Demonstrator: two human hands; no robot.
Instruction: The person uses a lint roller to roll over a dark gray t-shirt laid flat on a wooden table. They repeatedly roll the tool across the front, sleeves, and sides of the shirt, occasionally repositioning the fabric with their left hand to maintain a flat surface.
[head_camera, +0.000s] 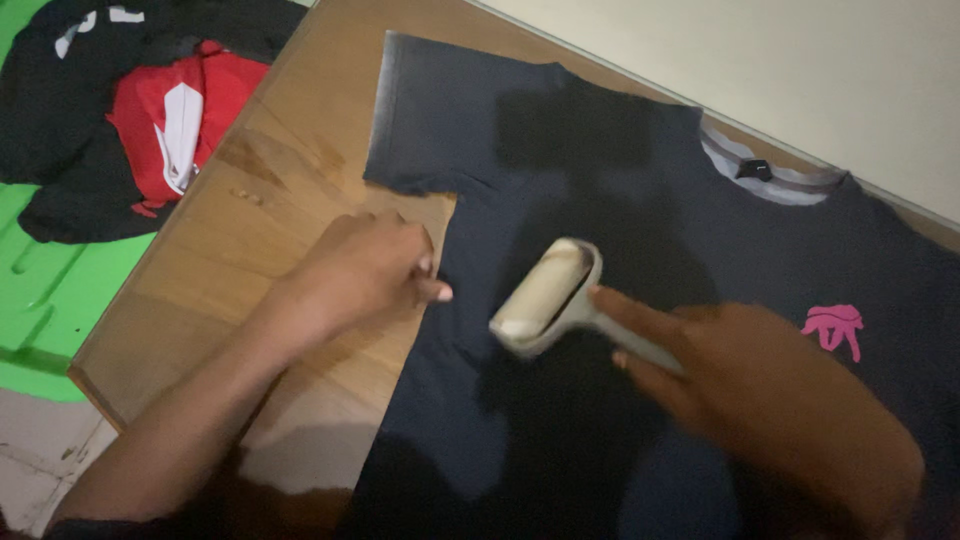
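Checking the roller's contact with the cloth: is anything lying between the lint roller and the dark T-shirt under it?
Nothing visible does. The lint roller, held in the right hand, sits directly on the dark T-shirt. The left hand rests at the shirt's edge on the wooden table, beside the roller.

A wooden table (260, 230) carries a dark blue T-shirt (560, 170) spread flat.

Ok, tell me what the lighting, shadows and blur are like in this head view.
Head view: dim light; a broad dark shadow lies over the navy T-shirt around the lint roller; the right hand is soft with motion blur; the left hand is a little sharper; the wooden table shows a faint sheen; the green mat looks strongly saturated.
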